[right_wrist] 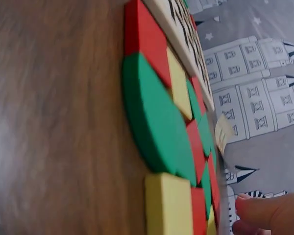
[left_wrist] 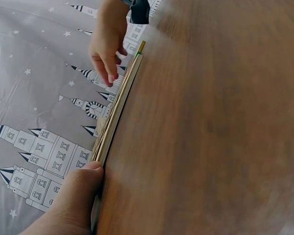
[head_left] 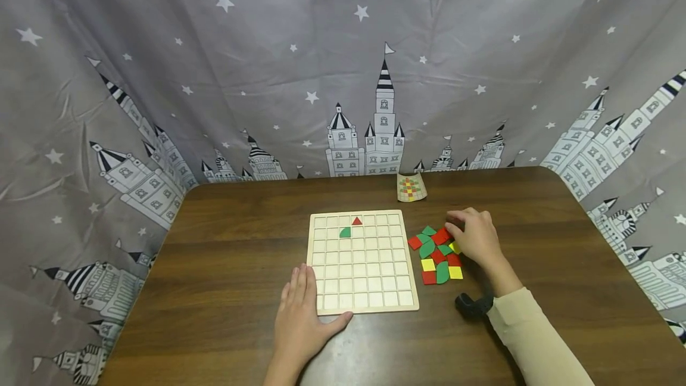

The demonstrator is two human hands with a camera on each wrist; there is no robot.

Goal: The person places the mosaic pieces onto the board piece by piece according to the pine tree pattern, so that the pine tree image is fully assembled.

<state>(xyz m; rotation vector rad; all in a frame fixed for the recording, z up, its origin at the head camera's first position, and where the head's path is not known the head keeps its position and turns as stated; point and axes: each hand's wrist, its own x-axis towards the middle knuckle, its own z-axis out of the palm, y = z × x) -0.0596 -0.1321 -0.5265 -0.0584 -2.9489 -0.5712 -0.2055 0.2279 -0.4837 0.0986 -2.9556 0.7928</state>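
Note:
A pale wooden grid board (head_left: 364, 261) lies on the table, holding a red triangle (head_left: 356, 221) and a green quarter-round piece (head_left: 345, 232) near its top edge. My left hand (head_left: 303, 320) rests at the board's lower left corner, fingers along the left side and thumb at the front edge; the left wrist view shows the thumb (left_wrist: 78, 193) against the board's edge (left_wrist: 118, 110). Right of the board lies a cluster of red, green and yellow pieces (head_left: 442, 269). My right hand (head_left: 477, 242) hovers at the cluster's upper right, fingers bent; whether it holds a piece cannot be told.
A small curled pattern card (head_left: 411, 187) stands at the table's back edge, behind the board and pieces. Grey curtain (head_left: 300, 64) with castles and stars hangs behind the brown table (head_left: 230, 255). A black band (head_left: 474, 305) is by the right wrist.

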